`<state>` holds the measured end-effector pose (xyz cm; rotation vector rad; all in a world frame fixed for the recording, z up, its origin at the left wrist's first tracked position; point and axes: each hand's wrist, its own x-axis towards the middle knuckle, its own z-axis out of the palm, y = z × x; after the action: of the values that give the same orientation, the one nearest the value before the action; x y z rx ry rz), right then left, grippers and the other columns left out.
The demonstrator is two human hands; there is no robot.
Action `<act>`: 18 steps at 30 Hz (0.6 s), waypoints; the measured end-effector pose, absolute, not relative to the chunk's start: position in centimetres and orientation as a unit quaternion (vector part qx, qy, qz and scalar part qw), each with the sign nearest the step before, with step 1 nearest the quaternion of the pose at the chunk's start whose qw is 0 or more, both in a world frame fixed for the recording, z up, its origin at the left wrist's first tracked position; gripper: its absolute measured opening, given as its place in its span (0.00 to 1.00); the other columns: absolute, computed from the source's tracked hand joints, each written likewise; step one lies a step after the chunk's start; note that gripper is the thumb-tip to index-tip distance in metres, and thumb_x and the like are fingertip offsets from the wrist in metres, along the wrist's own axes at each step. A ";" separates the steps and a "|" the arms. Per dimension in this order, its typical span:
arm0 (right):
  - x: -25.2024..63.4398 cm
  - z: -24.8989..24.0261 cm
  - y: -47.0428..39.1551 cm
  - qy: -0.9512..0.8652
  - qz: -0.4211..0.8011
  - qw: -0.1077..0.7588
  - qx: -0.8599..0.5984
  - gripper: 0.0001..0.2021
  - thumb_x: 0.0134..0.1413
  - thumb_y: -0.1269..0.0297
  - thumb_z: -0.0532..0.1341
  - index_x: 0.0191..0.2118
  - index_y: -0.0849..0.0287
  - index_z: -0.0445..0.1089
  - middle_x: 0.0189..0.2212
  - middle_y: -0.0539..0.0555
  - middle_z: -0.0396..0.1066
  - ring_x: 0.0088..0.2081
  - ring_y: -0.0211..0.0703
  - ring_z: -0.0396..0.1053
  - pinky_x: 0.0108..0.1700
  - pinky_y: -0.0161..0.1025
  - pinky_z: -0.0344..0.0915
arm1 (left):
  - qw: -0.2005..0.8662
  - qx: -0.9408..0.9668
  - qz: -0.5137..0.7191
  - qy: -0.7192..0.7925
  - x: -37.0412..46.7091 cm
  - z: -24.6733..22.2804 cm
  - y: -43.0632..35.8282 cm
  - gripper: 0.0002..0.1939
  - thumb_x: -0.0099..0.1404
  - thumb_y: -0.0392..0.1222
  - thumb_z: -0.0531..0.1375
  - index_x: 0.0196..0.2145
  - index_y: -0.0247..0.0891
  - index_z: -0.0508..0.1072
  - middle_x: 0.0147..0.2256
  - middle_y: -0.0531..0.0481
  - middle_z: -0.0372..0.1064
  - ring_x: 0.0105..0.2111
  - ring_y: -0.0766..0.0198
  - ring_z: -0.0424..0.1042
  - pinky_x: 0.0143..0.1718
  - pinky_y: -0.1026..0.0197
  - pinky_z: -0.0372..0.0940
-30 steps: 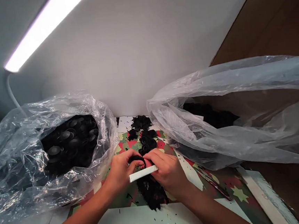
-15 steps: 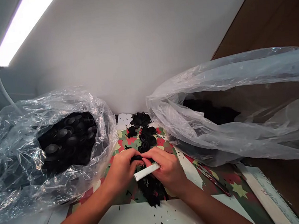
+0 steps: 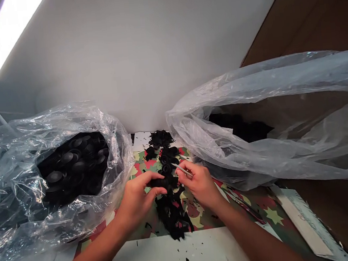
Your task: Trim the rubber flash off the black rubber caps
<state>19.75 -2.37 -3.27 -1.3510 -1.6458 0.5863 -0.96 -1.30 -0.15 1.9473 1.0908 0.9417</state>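
Note:
My left hand (image 3: 140, 191) is closed on a dark ribbed rubber-like piece (image 3: 159, 183), thumb below it and fingers above. To its right, my right hand (image 3: 197, 182) grips a slim pale stick-like tool (image 3: 184, 170), whose tip points up and left; its exact kind cannot be made out. The tool is apart from the piece. Beneath and beyond both hands, black scraps (image 3: 174, 218) and a few round black pieces (image 3: 166, 168) lie in a strip on a patterned sheet (image 3: 140, 227).
On the left, a clear plastic bag (image 3: 10, 181) holds several round black parts (image 3: 73, 163). A larger plastic bag (image 3: 205, 140) with black contents gapes on the right. Scissors-like red-and-dark handles (image 3: 249, 209) lie near a pale strip (image 3: 303, 220). A lamp (image 3: 10, 35) shines upper left.
My hands have parted: the right has moved right and up, turning the tool so its tip points away. The left still holds the black piece. The view has shifted slightly.

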 end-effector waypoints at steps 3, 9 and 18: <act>19.6 -3.1 -2.6 -0.621 0.388 0.429 -0.529 0.12 0.58 0.55 0.59 0.28 0.56 0.66 0.21 0.44 0.62 0.22 0.35 0.56 0.25 0.34 0.52 | 0.449 0.696 0.370 0.420 -1.0 0.0 -0.9 0.09 0.59 0.40 0.67 0.38 0.40 0.80 0.31 0.50 0.81 0.33 0.58 0.77 0.37 0.58 0.69; 18.2 -2.4 -3.6 -0.562 0.494 0.464 -0.473 0.14 0.60 0.50 0.58 0.32 0.56 0.69 0.18 0.45 0.66 0.24 0.38 0.63 0.31 0.36 0.61 | 0.483 0.656 0.395 0.425 -0.7 -0.5 -0.5 0.11 0.56 0.41 0.70 0.38 0.40 0.82 0.32 0.51 0.80 0.34 0.58 0.76 0.39 0.58 0.69; 17.4 -2.6 -3.8 -0.466 0.577 0.496 -0.452 0.19 0.52 0.43 0.65 0.29 0.56 0.67 0.18 0.44 0.62 0.19 0.34 0.56 0.22 0.33 0.55 | 0.559 0.601 0.396 0.411 -0.1 -1.1 -0.3 0.16 0.52 0.42 0.74 0.40 0.39 0.83 0.37 0.46 0.81 0.38 0.56 0.77 0.42 0.57 0.71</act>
<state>17.43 -3.82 -2.61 -1.0952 -1.1287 1.3977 -0.08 -0.34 -1.09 1.4182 0.9691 0.9328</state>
